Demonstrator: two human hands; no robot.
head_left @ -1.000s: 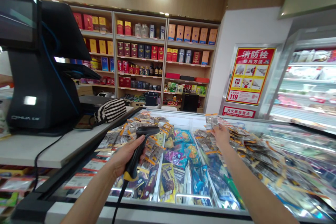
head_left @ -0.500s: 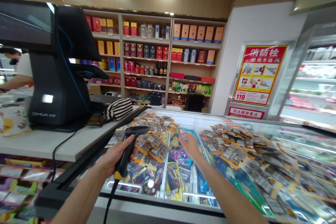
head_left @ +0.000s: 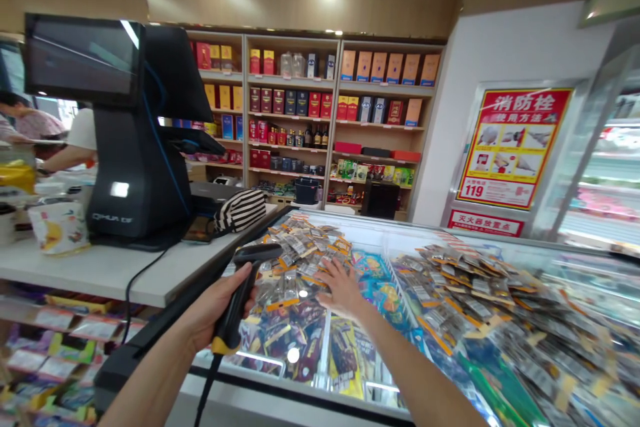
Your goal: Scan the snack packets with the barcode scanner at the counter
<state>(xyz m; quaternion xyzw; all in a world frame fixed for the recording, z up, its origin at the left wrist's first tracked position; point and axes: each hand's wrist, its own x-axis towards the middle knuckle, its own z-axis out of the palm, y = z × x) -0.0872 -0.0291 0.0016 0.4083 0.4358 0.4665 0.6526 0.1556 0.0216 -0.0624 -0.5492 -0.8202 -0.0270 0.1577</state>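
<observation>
Grips the barcode scanner point(head_left: 243, 290) in the left hand point(head_left: 213, 312), closed tight round the handle, with the scanner head up and aimed over the freezer; same grip as a second ago. Has brought the right hand point(head_left: 341, 290) back across: a second ago stretched far out to the right-hand heap of packets point(head_left: 465, 280) and pinching one up, half a second ago passing over the middle, now laid open and spread-fingered on the left-hand heap of packets point(head_left: 295, 257), just right of the scanner. Possibly presses one packet under the palm; cannot tell through the blur. Has also turned the head leftward, bringing more of the counter into view.

Works over a glass-topped chest freezer point(head_left: 373, 240), with both heaps lying on the lid and wrapped ice creams showing beneath. To the left, adjoins a pale counter point(head_left: 95, 270) bearing a black till terminal point(head_left: 135, 167), a striped pouch point(head_left: 241, 209) and a printed cup point(head_left: 53, 227). Beyond the counter, shows other people, partly hidden by the terminal. Behind, faces wooden shelves point(head_left: 320, 113) of boxed goods and bottles, a red poster point(head_left: 513, 147) on the white wall, and a lit cooler point(head_left: 605, 173) at far right.
</observation>
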